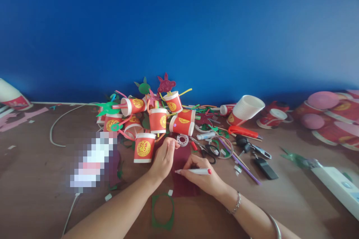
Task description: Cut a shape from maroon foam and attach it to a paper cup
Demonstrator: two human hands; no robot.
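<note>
My right hand is closed around a white marker pen with a red end. The pen's tip is over a dark red sheet of paper on the table, touching it or very near. At the sheet's upper left edge is my left hand, its fingers bent together; what is under or between them is hidden. Just beyond the left hand stands a red paper cup with a gold emblem. Above the sheet lie a white ring-shaped roll and black-handled scissors.
Behind my hands is a pile of red cups with straws and paper cutouts. Keys, a red-orange cutter and stacked cups lie rightward. A blurred-out phone with a cable is left. A green paper frame lies nearest.
</note>
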